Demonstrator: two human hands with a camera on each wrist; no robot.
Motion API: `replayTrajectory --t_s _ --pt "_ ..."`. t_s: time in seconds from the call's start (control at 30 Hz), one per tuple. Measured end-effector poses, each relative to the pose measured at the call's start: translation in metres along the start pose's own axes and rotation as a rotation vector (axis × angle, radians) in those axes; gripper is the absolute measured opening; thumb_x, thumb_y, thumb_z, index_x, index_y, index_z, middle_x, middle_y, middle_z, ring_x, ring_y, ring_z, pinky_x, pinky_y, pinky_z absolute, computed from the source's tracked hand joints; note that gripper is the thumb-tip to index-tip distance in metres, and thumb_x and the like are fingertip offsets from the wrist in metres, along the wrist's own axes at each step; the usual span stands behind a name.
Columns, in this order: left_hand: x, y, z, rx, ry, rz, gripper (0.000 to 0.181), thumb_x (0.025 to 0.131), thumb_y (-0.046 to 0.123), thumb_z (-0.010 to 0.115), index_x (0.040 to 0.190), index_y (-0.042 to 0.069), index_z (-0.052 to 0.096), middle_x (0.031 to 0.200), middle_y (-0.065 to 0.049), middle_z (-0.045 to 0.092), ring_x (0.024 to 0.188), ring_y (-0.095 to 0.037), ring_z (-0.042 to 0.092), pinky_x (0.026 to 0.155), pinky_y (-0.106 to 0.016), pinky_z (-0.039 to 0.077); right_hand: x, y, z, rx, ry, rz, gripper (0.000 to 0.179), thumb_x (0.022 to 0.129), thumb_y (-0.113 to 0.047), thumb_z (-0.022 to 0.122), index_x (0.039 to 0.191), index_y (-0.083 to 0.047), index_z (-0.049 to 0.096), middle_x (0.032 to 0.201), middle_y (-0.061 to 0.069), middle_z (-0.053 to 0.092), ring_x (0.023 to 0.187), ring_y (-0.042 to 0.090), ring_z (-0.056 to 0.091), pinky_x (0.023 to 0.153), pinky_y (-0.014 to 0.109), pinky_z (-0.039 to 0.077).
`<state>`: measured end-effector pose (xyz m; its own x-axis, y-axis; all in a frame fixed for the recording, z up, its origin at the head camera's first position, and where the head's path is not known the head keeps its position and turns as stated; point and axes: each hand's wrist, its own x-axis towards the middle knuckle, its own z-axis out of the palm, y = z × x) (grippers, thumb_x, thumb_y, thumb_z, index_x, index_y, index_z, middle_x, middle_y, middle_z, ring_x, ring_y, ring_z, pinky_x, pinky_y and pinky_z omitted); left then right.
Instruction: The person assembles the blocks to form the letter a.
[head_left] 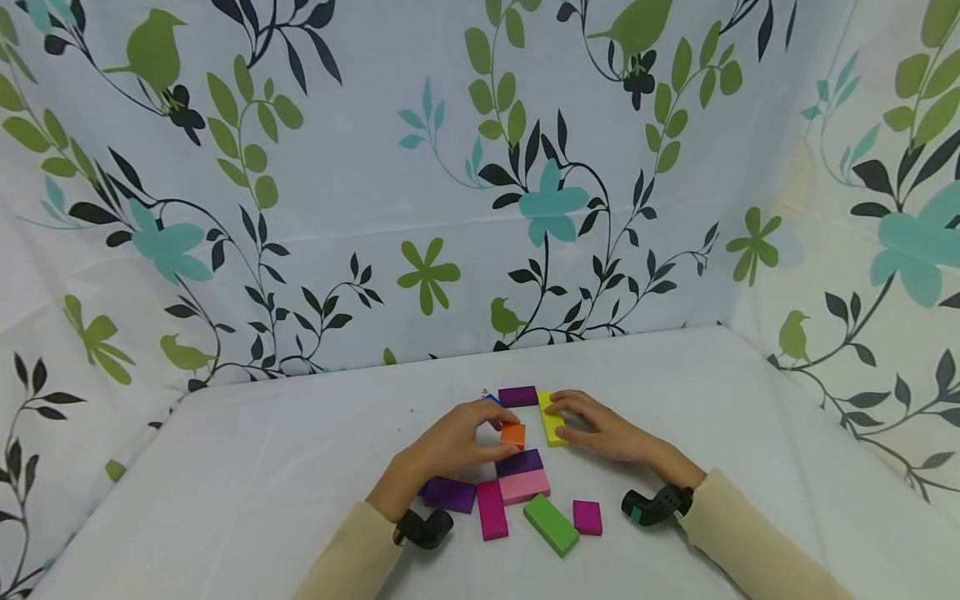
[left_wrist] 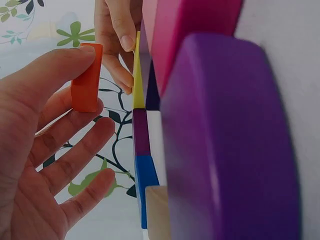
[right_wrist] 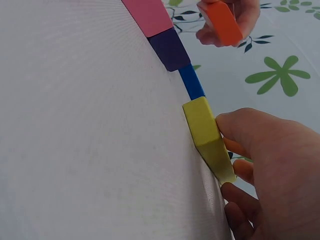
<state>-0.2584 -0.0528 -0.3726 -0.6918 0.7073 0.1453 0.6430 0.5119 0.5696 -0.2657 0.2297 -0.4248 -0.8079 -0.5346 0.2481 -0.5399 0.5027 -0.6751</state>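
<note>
My left hand (head_left: pixel 468 433) pinches an orange block (head_left: pixel 513 435) between thumb and fingers, raised over the other blocks. In the left wrist view, the remaining fingers are spread apart below the orange block (left_wrist: pixel 86 80). At the right, my right hand (head_left: pixel 603 427) has thumb and fingers about a yellow block (head_left: pixel 552 421) lying on the table. The thumb meets the yellow block's edge (right_wrist: pixel 207 125) in the right wrist view. Beyond it lies a dark purple block (head_left: pixel 517 397), with a blue block (left_wrist: pixel 146 175) partly hidden behind the left hand in the head view.
Nearer me are another purple block (head_left: pixel 522 462), a pink block (head_left: pixel 524 487), a magenta block (head_left: pixel 492 510), a violet block (head_left: pixel 450 495), a green block (head_left: pixel 551 525) and a small magenta block (head_left: pixel 587 517). A patterned cloth (head_left: pixel 345 192) hangs behind the white-covered table (head_left: pixel 262 467).
</note>
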Motion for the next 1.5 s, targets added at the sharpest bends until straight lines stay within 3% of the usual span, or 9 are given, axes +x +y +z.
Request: replayTrajectory --t_s 0.27,0.53,0.67,0.83,1.17,1.5 --pt "0.012 0.011 0.001 0.015 -0.004 -0.021 0.038 0.089 0.033 0.072 0.123 0.017 0.064 0.113 0.008 0.063 0.105 -0.013 0.056 0.088 -0.029 0.049 0.001 -0.003 -0.002 0.009 -0.007 0.006 0.033 0.098 -0.019 0.059 0.129 -0.008 0.057 0.145 0.020 0.041 0.138 0.042 0.033 0.108 0.063 0.027" --pt "0.024 0.020 0.005 0.014 0.007 0.049 0.040 0.089 0.030 0.073 0.122 0.010 0.065 0.111 0.000 0.065 0.103 -0.016 0.057 0.085 -0.027 0.050 0.002 -0.002 -0.001 0.017 -0.015 -0.013 0.030 0.098 -0.017 0.058 0.127 -0.009 0.057 0.146 0.021 0.040 0.137 0.044 0.033 0.107 0.065 0.028" --pt "0.026 0.019 0.011 -0.032 0.003 0.060 0.039 0.089 0.029 0.073 0.121 0.009 0.065 0.110 -0.002 0.065 0.103 -0.019 0.058 0.082 -0.025 0.050 0.003 0.000 0.001 0.017 -0.024 -0.024 0.030 0.099 -0.017 0.057 0.127 -0.009 0.056 0.146 0.021 0.040 0.137 0.044 0.033 0.107 0.065 0.027" --pt "0.027 0.016 0.019 -0.074 -0.014 0.030 0.039 0.089 0.030 0.072 0.122 0.010 0.065 0.112 -0.002 0.063 0.104 -0.019 0.058 0.081 -0.022 0.049 0.003 -0.001 0.002 0.013 -0.036 -0.036 0.030 0.099 -0.017 0.056 0.128 -0.009 0.056 0.146 0.021 0.040 0.136 0.044 0.034 0.107 0.065 0.026" --pt "0.029 0.014 0.028 -0.031 -0.009 -0.012 0.038 0.088 0.031 0.073 0.121 0.013 0.067 0.112 0.000 0.061 0.098 -0.016 0.057 0.075 -0.020 0.048 0.001 -0.002 0.003 0.005 -0.031 -0.029 0.031 0.098 -0.016 0.057 0.128 -0.009 0.056 0.145 0.020 0.041 0.137 0.044 0.034 0.108 0.065 0.026" --pt "0.036 0.012 0.038 -0.060 -0.023 0.007 0.036 0.086 0.028 0.075 0.117 0.010 0.068 0.104 0.002 0.064 0.089 -0.009 0.058 0.073 -0.017 0.048 -0.001 -0.002 -0.001 -0.008 -0.012 -0.025 0.032 0.099 -0.016 0.056 0.130 -0.006 0.055 0.146 0.021 0.040 0.137 0.044 0.034 0.108 0.064 0.026"
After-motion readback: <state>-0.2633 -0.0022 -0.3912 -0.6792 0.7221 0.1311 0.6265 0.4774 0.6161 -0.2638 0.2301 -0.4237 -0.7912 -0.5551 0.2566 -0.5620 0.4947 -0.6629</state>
